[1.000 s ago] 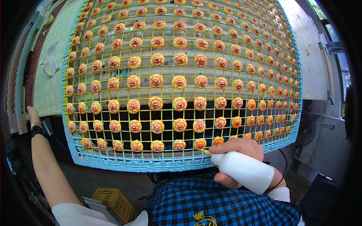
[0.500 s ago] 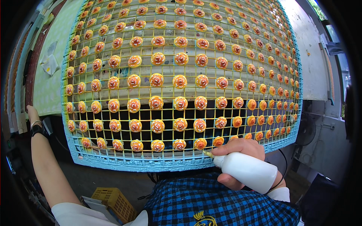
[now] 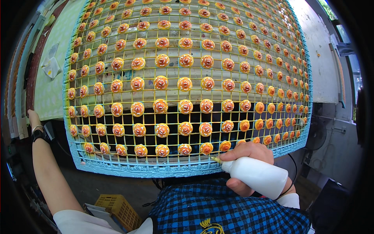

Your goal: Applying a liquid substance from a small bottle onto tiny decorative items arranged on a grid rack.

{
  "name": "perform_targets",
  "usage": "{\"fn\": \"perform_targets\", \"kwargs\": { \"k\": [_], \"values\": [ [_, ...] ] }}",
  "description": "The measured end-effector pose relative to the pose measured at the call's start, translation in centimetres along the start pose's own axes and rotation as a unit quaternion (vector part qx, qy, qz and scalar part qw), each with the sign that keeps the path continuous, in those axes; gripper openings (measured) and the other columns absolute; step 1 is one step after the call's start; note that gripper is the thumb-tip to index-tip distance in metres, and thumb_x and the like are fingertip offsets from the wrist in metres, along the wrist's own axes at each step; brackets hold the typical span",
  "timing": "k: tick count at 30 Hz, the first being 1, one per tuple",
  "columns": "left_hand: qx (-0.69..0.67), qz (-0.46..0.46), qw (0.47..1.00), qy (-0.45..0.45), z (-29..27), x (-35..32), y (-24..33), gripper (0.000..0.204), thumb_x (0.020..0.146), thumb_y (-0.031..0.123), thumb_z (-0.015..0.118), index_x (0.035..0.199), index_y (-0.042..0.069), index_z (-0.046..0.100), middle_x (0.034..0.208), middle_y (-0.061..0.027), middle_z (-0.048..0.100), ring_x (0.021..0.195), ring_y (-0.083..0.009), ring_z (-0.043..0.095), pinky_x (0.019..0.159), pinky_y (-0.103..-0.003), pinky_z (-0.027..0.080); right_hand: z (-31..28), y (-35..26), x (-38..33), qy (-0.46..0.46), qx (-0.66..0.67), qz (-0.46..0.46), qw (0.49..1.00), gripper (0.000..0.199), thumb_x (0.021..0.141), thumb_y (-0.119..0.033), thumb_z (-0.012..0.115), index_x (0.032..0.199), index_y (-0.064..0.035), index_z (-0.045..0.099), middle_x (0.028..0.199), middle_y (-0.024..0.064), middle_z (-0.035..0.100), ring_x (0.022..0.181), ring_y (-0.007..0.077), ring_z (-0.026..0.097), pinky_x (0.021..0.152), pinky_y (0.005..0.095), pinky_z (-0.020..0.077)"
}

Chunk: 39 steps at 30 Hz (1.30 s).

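My right hand (image 3: 253,153) is wrapped round a white squeeze bottle (image 3: 260,175). The bottle lies tilted, its thin yellowish nozzle (image 3: 215,158) pointing left above the near rim of a blue-edged wire rack (image 3: 156,171). Rows of small orange, flower-like pieces (image 3: 185,128) sit on the grid. Many carry white strokes, while the near-row piece (image 3: 206,148) by the nozzle and those to its right look plain orange. My left hand (image 3: 34,120) is far out at the left, at the edge of the green-covered table; its fingers are mostly hidden.
Under the rack lies a pale, paint-spotted ridged surface (image 3: 187,93). A green cloth (image 3: 48,93) with a crumpled white scrap (image 3: 50,66) covers the table at left. A yellow plastic crate (image 3: 117,208) stands low at left, and a fan (image 3: 314,136) at right.
The bottle and my right hand have shifted very slightly right, while the middle of the rack appears slightly further left. My left hand has stayed in place.
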State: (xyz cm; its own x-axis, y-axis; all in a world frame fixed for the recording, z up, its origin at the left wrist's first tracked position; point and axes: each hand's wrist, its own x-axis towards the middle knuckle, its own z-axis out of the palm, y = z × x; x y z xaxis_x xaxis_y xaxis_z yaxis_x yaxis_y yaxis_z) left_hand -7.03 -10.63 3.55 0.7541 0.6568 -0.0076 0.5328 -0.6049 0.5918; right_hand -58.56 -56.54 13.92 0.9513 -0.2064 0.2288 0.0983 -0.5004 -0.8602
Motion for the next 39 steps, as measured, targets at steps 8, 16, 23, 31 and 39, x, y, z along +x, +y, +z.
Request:
{"fn": "perform_targets", "kwargs": {
  "k": [8,16,23,31,39],
  "values": [
    [0.003,-0.001,1.000,-0.001,-0.3,0.0,-0.1,0.069,0.079,0.048,0.023,0.123,-0.006,0.032,0.130,-0.0223,0.027,0.122,-0.0315,0.025,0.099,-0.036,0.020,-0.2,-0.2,-0.3,0.015,-0.007,0.016,1.000,0.038,0.067,-0.033,0.066,0.082,-0.0002,0.056,0.060,0.0063,0.056,0.046,0.0156,0.055,0.040,0.0227,0.0418],
    [0.034,0.029,0.999,0.000,-0.6,1.1,-0.4,0.068,0.080,0.047,0.022,0.120,-0.007,0.034,0.128,-0.0223,0.032,0.120,-0.0311,0.029,0.098,-0.035,0.022,-0.3,0.0,-0.9,0.034,-0.011,0.015,0.999,0.038,0.067,-0.034,0.067,0.083,-0.0013,0.056,0.062,0.0061,0.057,0.047,0.0149,0.056,0.040,0.0224,0.0419],
    [-0.001,0.017,1.000,-0.012,0.2,-1.4,0.5,0.069,0.080,0.047,0.022,0.120,-0.008,0.034,0.128,-0.0222,0.031,0.120,-0.0313,0.029,0.097,-0.035,0.022,-0.3,0.2,-0.8,0.031,-0.023,0.009,0.999,0.037,0.066,-0.032,0.068,0.083,-0.0013,0.056,0.062,0.0064,0.058,0.048,0.0147,0.056,0.041,0.0219,0.0426],
    [-0.010,0.024,0.999,-0.028,-0.5,-1.2,0.3,0.067,0.081,0.046,0.022,0.120,-0.008,0.035,0.126,-0.0217,0.034,0.118,-0.0312,0.032,0.095,-0.036,0.026,-0.2,0.4,-0.9,0.048,-0.012,0.012,0.999,0.037,0.067,-0.032,0.067,0.084,-0.0008,0.056,0.063,0.0070,0.058,0.049,0.0154,0.057,0.041,0.0217,0.0434],
    [0.007,0.029,0.999,-0.015,-0.7,0.6,-0.2,0.067,0.081,0.046,0.022,0.119,-0.008,0.036,0.124,-0.0217,0.037,0.116,-0.0310,0.035,0.094,-0.035,0.028,-0.3,0.0,-1.0,0.061,-0.012,0.022,0.998,0.039,0.066,-0.033,0.068,0.085,-0.0011,0.057,0.066,0.0069,0.058,0.049,0.0151,0.057,0.041,0.0214,0.0430]
  ]
}}
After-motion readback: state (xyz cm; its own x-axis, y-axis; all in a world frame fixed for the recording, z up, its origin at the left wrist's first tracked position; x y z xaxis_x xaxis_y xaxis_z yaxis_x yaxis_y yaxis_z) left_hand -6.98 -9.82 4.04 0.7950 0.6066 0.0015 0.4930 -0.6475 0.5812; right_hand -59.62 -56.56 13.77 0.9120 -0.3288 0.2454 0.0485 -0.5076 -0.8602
